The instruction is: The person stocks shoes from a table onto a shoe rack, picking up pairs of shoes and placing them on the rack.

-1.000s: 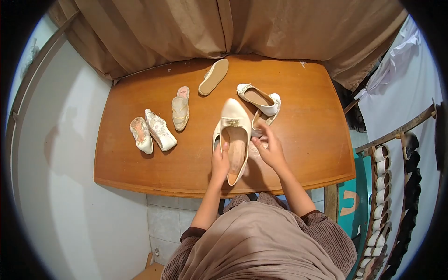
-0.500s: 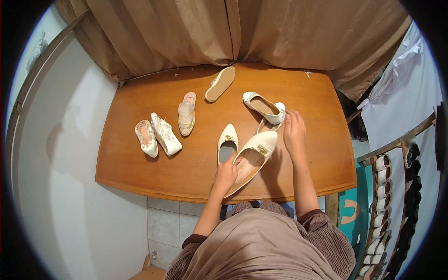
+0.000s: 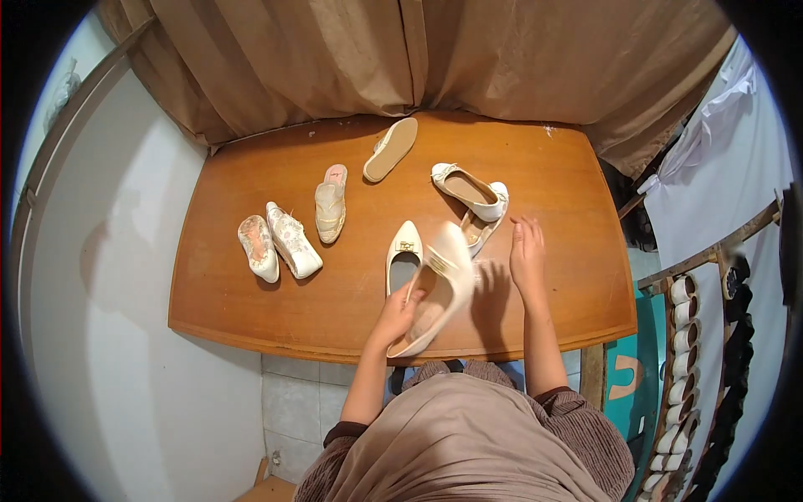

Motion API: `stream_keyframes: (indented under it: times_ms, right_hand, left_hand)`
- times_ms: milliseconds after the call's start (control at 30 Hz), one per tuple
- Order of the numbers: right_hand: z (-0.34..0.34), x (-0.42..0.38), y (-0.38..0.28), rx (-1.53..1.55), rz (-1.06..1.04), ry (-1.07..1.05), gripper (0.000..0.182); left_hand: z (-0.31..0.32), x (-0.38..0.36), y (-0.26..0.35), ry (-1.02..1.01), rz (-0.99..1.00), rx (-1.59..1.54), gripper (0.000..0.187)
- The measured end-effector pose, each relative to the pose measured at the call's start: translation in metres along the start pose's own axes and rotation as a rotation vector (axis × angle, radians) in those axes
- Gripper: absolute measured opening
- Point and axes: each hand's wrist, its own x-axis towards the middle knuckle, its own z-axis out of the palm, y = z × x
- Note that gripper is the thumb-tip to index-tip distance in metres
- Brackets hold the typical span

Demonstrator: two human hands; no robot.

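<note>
My left hand (image 3: pixel 398 317) grips a cream pointed flat shoe (image 3: pixel 452 289) by its side, holding it tilted above the front of the table. Its toe points up and away, with a gold ornament across the front, slightly blurred. Its mate, another cream pointed flat (image 3: pixel 406 240), lies on the table just behind my left hand, partly covered. My right hand (image 3: pixel 527 255) hovers with fingers extended, holding nothing, to the right of the shoe. Nearest to it is a pair of white flats with bows (image 3: pixel 477 194), one shoe resting over the other.
On the wooden table (image 3: pixel 569 209) lie two floral white shoes (image 3: pixel 288 240), a beige mule (image 3: pixel 331 205) and a shoe with its sole up (image 3: pixel 391 149). Brown curtains (image 3: pixel 335 58) hang behind. A rack of shoes (image 3: pixel 682 360) stands at right, beside a white wall cloth.
The cream shoe in my left hand has turned more upright and shifted left. My right hand has come slightly down, away from the bow flats.
</note>
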Motion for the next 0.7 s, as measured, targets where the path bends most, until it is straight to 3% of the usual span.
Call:
stream_keyframes:
  times_ms: [33,133,200,400,467,500,600,667,700]
  right_hand:
    - [-0.004,-0.002,0.000,0.316,0.141,-0.131,0.041]
    - [0.009,-0.026,-0.020,0.447,0.008,-0.048,0.048]
    - [0.018,-0.039,-0.041,0.430,-0.211,-0.067,0.056]
    - [0.051,-0.070,-0.068,0.155,-0.420,-0.232,0.070]
    - [0.058,-0.086,-0.064,0.596,-0.305,-0.547,0.077]
    - [0.058,-0.095,-0.057,0.688,-0.265,-0.717,0.082]
    - [0.050,-0.094,-0.056,0.649,-0.382,-0.743,0.076]
    - [0.043,-0.088,-0.064,0.774,-0.297,-0.629,0.075]
    - [0.041,-0.081,-0.067,0.650,-0.374,-0.556,0.074]
  left_hand:
    - [0.001,0.002,-0.006,0.082,-0.066,-0.077,0.029]
    - [0.006,0.007,-0.005,0.226,-0.098,-0.122,0.031]
    - [0.014,0.008,0.002,0.320,-0.143,0.003,0.031]
    - [0.037,0.013,0.018,0.433,-0.056,-0.030,0.029]
    - [0.018,0.022,0.007,0.569,-0.166,-0.207,0.030]
    - [0.008,0.026,-0.006,0.537,-0.173,-0.477,0.031]
    - [-0.021,0.023,0.030,0.614,-0.268,-0.632,0.030]
    - [-0.023,0.022,0.021,0.638,-0.204,-0.650,0.029]
    - [-0.020,0.021,0.021,0.647,-0.195,-0.594,0.029]
